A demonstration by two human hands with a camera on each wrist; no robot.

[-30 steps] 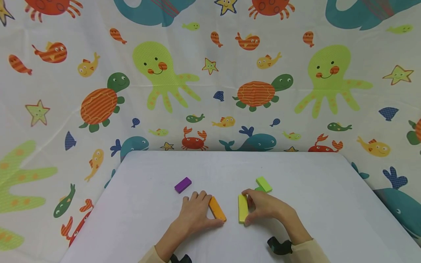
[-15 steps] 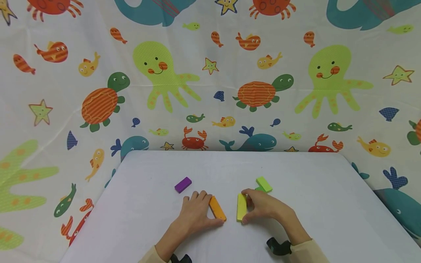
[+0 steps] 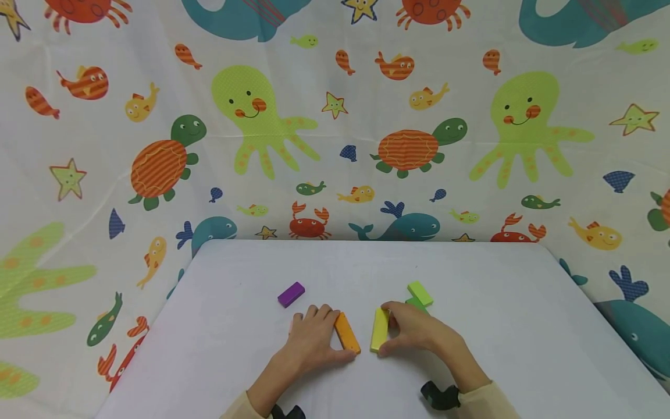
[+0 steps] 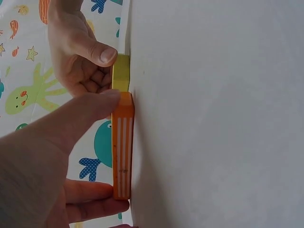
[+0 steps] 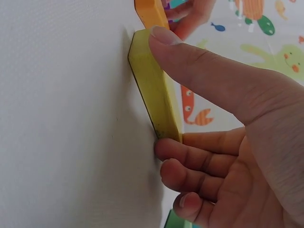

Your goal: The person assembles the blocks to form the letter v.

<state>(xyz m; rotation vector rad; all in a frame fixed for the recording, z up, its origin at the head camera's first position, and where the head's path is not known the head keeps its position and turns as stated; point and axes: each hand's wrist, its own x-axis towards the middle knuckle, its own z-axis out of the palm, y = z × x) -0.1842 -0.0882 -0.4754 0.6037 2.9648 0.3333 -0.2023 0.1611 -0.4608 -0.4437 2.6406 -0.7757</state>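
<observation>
My left hand (image 3: 312, 338) pinches an orange block (image 3: 347, 333) end to end, thumb at its near end and fingertips at the far one. White stripes run along the side of this orange block (image 4: 122, 152) in the left wrist view. A yellow block (image 3: 380, 330) is held the same way by my right hand (image 3: 419, 330). In the right wrist view, my thumb presses one end of the yellow block (image 5: 154, 85) while a fingertip backs the other. Both blocks stand on the white table, a narrow gap between them in the head view, the yellow leaning slightly.
Beyond my left hand lies a purple block (image 3: 291, 295). Past my right hand, a lime block (image 3: 420, 293) rests against or over a green block (image 3: 418, 305), partly hidden. The white table (image 3: 235, 273) ends at a cloth printed with sea animals (image 3: 335, 134).
My right hand has slid the yellow block a little to the left, nearer the orange one, tilting it slightly. More of the green block shows. The left hand has barely moved.
</observation>
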